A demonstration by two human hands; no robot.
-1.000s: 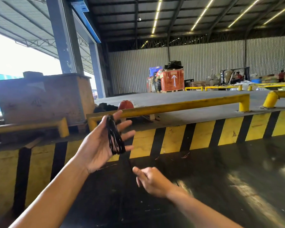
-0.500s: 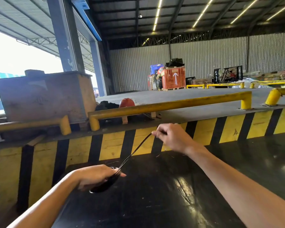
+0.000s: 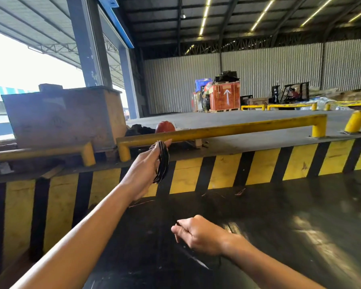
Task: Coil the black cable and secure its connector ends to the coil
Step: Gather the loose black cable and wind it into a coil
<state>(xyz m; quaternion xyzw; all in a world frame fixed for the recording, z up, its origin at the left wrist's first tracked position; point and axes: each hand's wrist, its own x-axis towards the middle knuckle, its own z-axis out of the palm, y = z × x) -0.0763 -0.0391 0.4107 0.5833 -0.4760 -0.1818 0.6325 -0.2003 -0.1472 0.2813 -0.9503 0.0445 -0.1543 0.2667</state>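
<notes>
My left hand point(image 3: 146, 163) is raised in front of the striped wall, fingers stretched out, with the black cable coil point(image 3: 162, 161) looped around them. Lower down and nearer to me, my right hand point(image 3: 198, 234) is closed in a pinch on the loose black strand of the same cable. The strand between the two hands is hard to make out against the dark floor. No connector end is visible.
A yellow-and-black striped wall point(image 3: 225, 174) runs across in front of me, topped by a yellow guard rail point(image 3: 227, 130). A large grey crate point(image 3: 61, 115) stands at the left. The dark glossy surface point(image 3: 279, 226) lies below my hands. A forklift point(image 3: 290, 94) and red crate point(image 3: 224, 97) stand far back.
My left hand rose from low at the left up to rail height with the coil. My right hand dropped from up near the wall to low in front, still pinching the strand.
</notes>
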